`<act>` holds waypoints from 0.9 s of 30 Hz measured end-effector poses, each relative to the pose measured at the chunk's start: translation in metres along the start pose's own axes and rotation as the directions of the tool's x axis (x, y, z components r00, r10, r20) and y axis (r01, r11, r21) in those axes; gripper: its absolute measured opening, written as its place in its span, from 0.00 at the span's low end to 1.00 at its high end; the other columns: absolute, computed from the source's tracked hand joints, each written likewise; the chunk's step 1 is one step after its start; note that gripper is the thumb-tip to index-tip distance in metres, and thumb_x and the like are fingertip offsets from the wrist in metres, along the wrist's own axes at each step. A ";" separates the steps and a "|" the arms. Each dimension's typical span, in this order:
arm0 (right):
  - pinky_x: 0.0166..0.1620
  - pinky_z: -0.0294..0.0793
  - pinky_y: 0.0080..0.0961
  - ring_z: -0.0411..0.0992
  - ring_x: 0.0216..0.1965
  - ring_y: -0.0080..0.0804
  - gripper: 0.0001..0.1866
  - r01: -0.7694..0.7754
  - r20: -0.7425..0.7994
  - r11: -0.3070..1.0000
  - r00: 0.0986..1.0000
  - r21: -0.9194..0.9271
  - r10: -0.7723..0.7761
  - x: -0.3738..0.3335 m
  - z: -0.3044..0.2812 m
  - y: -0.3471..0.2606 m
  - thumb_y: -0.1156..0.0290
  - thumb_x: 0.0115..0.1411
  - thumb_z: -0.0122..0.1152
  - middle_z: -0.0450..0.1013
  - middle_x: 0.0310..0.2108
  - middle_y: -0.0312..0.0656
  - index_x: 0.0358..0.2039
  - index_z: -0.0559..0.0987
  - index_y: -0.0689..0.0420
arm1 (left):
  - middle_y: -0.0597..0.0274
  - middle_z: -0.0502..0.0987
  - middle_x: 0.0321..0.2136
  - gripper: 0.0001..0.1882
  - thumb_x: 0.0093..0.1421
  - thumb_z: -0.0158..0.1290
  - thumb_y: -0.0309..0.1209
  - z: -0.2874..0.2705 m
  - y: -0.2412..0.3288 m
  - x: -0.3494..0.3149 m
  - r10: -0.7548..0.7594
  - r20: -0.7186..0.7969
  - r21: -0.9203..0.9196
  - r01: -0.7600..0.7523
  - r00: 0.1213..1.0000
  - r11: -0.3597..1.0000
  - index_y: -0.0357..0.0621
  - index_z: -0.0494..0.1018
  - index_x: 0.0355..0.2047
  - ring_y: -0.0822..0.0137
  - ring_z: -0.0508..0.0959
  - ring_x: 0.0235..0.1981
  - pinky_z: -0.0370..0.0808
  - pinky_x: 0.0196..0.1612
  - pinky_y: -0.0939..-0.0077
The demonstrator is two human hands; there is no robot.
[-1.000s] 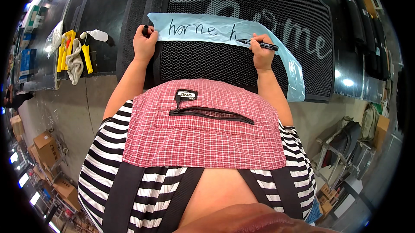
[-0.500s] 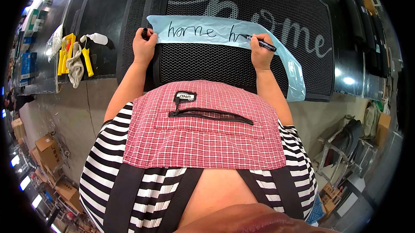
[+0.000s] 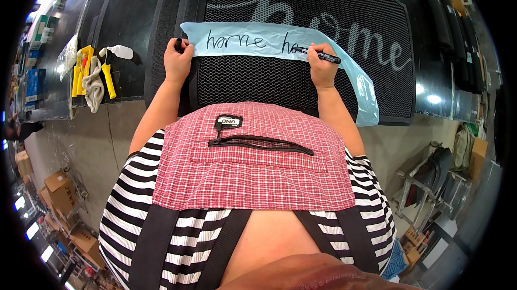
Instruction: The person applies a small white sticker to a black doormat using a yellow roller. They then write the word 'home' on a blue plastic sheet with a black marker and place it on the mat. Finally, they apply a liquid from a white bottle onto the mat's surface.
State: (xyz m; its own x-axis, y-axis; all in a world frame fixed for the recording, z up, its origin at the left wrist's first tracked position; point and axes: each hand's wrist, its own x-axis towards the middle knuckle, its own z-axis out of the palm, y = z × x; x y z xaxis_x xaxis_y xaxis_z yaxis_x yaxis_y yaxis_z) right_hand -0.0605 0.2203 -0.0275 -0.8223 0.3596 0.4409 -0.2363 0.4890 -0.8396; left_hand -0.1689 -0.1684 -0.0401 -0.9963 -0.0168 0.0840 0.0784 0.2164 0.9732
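A light blue strip of thin film (image 3: 273, 49) lies across a black textured mat (image 3: 247, 80) with large white lettering. My right hand (image 3: 322, 73) is closed around a black marker (image 3: 328, 58), its tip down on the strip at the end of a second, partly formed piece of black handwriting. A first handwritten word stands to the left of it. At the strip's left end, my left hand (image 3: 177, 65) holds a black marker cap (image 3: 179, 44) in closed fingers, with the thumb side at the film's edge. The strip's right end bends down toward me, wrinkled and shiny.
On the dark table to the left lie a white squeeze bottle (image 3: 120, 51), a yellow tray (image 3: 83, 66), a yellow-handled tool (image 3: 109, 81) and a grey cloth glove (image 3: 95, 85). Cardboard boxes (image 3: 60, 186) stand at lower left, a metal cart (image 3: 425, 182) at lower right.
My right hand has shifted slightly left and down with the marker, and another rounded letter has been drawn. My left hand stays at the strip's left end.
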 end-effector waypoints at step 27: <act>0.29 0.70 0.22 0.71 0.24 0.22 0.06 -0.184 -0.045 0.982 0.981 0.050 0.186 0.001 -0.023 0.002 0.71 0.55 0.64 0.75 0.22 0.35 0.28 0.79 0.60 | 0.70 0.74 0.30 0.09 0.57 0.56 0.21 0.000 0.002 0.000 0.005 0.000 -0.011 -0.005 1.000 1.000 0.42 0.65 0.28 0.80 0.70 0.30 0.69 0.36 0.84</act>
State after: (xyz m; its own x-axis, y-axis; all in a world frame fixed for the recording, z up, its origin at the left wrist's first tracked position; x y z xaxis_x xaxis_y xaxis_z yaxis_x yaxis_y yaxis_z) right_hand -0.0500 0.2396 -0.0212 -0.8278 0.4799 0.2906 -0.1067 0.3738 -0.9214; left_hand -0.1683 -0.1677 -0.0379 -0.9959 -0.0162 0.0885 0.0833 0.2057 0.9751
